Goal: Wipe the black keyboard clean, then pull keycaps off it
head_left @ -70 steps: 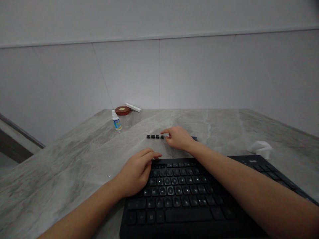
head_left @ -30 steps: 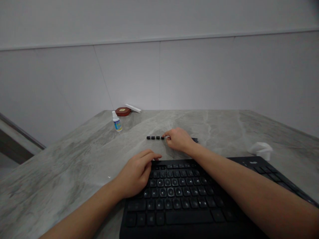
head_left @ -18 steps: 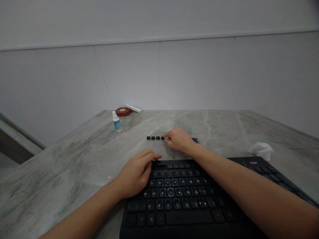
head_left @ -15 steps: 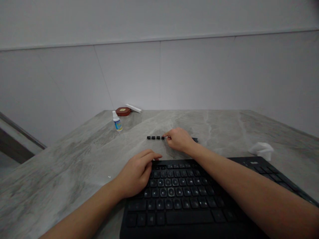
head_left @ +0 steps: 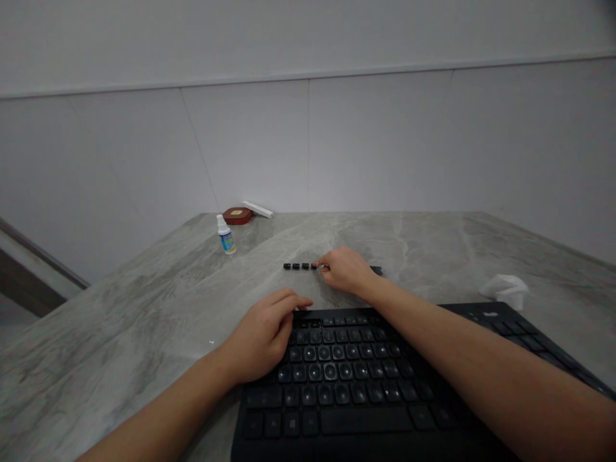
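A black keyboard [head_left: 364, 420] lies before me, with several keys shining in the light. My left hand [head_left: 264, 333] rests over its upper left corner, holding nothing, fingers stretched toward the back edge. Beyond the keyboard, several small black keycaps [head_left: 296, 265] stand in a row on the table. At the right end of that row, my right hand [head_left: 344, 269] is closed in a pinch, its fingertips at the last visible keycap. A thin pale piece shows at the fingertips, too small to name. Behind this hand a dark flat object [head_left: 376, 270] sticks out, partly hidden.
A white spray bottle [head_left: 226, 236] with a blue label stands at the back left of the marbled table [head_left: 158, 301]. Behind it are a reddish-brown case [head_left: 237, 216] and a white bar [head_left: 257, 209]. A crumpled white tissue [head_left: 507, 290] lies behind the keyboard's right part.
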Demonstrator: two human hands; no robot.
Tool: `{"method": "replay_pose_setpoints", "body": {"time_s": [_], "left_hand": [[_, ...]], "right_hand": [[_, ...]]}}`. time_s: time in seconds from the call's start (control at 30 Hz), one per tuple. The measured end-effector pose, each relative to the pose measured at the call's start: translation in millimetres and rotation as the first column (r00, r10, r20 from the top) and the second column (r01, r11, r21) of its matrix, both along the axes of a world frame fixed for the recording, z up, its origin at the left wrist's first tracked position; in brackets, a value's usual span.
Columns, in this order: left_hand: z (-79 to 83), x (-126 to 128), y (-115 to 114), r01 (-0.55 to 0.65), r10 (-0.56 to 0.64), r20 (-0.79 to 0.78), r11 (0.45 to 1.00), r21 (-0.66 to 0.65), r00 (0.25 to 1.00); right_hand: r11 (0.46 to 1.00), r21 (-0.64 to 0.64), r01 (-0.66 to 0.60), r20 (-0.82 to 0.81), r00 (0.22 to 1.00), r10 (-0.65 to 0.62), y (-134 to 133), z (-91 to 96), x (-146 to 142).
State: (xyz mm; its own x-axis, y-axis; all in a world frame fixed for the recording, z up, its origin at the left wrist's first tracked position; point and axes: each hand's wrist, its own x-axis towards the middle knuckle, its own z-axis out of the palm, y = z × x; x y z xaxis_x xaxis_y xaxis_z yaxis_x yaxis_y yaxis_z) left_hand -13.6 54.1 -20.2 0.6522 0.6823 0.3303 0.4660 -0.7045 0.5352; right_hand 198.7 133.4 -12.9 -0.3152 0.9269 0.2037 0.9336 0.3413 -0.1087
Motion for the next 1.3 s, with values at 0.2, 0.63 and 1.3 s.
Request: {"method": "replay_pose_setpoints", "body": {"time_s": [0.2, 0.63, 1.3], "left_hand": [[0.3, 0, 0, -0.001, 0.001, 0.002, 1.0, 0.001, 1.0], [-1.1, -1, 0, 0.001, -0.001, 0.004, 1.0, -0.004, 1.0], [6.1, 5, -9, 0.047, -0.013, -0.2, 0.985, 0.167, 0.98]], "right_hand": [[1.0, 0.007, 0.005, 0.005, 1.0, -0.005, 0, 0.3, 1], [1.0, 0.017, 0.022, -0.001, 1.0, -0.022, -1, 1.6, 0], [0.992, 0.089, 0.088, -0.007, 0.996, -0.088, -2, 3.6, 0]]}}
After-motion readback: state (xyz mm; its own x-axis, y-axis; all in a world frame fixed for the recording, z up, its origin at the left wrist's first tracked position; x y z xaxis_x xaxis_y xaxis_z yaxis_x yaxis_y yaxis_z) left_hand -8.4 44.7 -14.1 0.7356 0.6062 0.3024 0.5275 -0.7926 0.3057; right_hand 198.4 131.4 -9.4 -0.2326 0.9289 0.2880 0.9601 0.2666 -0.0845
